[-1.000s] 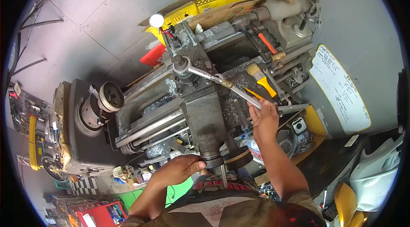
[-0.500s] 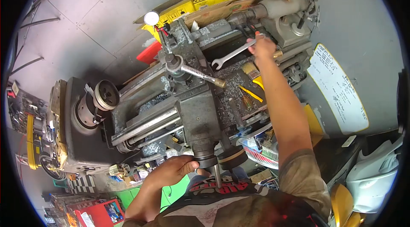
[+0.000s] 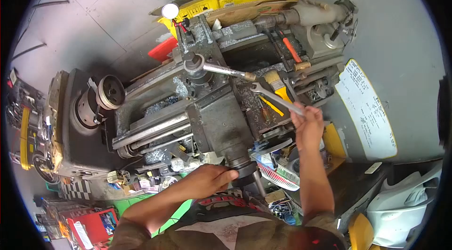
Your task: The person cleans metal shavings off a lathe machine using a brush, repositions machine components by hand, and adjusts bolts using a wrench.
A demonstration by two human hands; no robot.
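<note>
My right hand (image 3: 307,122) grips the end of a silver wrench (image 3: 275,95), its open jaw pointing left over the lathe's tool area. Beneath and beside the wrench lie a paintbrush (image 3: 278,86) with a yellow handle, a yellow utility knife (image 3: 271,105), a screwdriver (image 3: 265,114) and a second wrench (image 3: 290,90). My left hand (image 3: 214,178) is closed on the dark handwheel (image 3: 244,167) at the front of the lathe carriage (image 3: 221,123); its fingertips are partly hidden. A metal rod handle (image 3: 259,184) sticks out from that wheel.
A tool post with a long lever (image 3: 228,70) stands on the carriage. Behind it is a dial gauge (image 3: 170,11). An orange-handled tool (image 3: 291,48) lies by the tailstock (image 3: 320,15). The chuck (image 3: 89,109) holds a round pulley-like part (image 3: 111,92). Metal chips cover the surfaces.
My right hand has drawn the wrench back toward me, away from the tailstock, uncovering the orange-handled tool. My left hand stays at the handwheel, whose rod handle has shifted. The view has moved slightly.
</note>
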